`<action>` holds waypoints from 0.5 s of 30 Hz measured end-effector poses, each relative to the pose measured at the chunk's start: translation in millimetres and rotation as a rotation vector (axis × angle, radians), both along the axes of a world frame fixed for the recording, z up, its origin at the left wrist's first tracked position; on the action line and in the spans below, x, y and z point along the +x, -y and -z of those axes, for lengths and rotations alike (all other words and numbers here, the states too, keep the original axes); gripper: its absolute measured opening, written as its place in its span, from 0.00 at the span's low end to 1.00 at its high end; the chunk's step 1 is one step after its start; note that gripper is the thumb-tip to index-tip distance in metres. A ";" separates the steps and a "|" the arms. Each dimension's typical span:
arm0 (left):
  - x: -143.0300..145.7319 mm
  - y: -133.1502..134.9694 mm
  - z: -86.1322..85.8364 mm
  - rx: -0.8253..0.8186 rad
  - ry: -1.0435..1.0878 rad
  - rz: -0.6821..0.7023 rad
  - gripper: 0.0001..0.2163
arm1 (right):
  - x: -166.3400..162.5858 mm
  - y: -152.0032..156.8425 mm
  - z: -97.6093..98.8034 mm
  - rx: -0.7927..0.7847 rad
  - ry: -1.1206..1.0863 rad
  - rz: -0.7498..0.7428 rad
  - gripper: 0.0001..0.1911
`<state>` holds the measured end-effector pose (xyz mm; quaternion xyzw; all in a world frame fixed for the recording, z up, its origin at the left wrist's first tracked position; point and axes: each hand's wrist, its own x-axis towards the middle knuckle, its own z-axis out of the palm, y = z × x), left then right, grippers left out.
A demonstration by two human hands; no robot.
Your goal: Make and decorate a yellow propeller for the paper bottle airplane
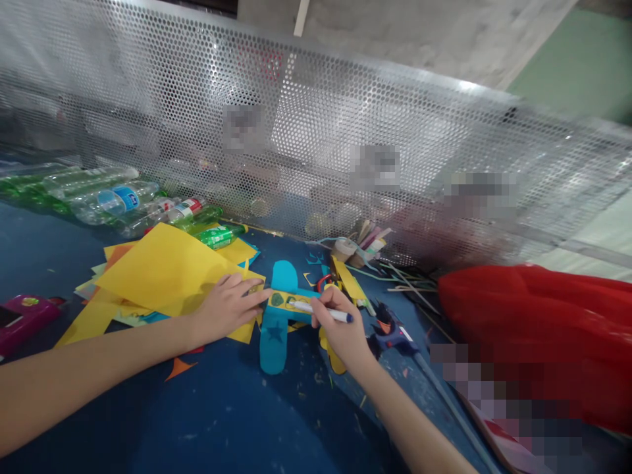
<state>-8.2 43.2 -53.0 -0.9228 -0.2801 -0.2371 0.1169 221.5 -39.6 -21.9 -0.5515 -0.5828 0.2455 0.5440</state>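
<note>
A blue paper airplane shape (274,349) lies on the dark blue table, with a dark star on one wing. Along its body runs a yellow strip (280,299) bearing dark green rounded marks. My right hand (340,326) grips a white marker (330,312) with a dark blue end, its tip at the strip. My left hand (232,304) lies with fingers stretched out, the index fingertip touching the left end of the shape. Beneath that hand are yellow paper sheets (162,263). Yellow cut pieces (336,359) lie partly hidden under my right hand.
Several plastic bottles (118,199) lie at the back left by a perforated metal screen (326,118). A glue gun (395,336) with its cable lies right of my right hand. A purple object (29,319) is at far left, a red bulky item (533,329) at right.
</note>
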 end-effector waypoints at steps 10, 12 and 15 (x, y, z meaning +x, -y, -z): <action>-0.5 1.1 -3.1 0.000 0.004 0.015 0.17 | -0.6 -0.3 -0.3 -0.018 0.000 -0.004 0.15; -0.2 1.1 -2.8 0.012 0.007 0.013 0.17 | -1.3 0.1 -1.7 -0.023 -0.001 -0.003 0.15; 0.0 1.0 -2.0 0.021 0.002 0.011 0.17 | -2.2 0.5 -3.6 -0.018 -0.001 0.010 0.15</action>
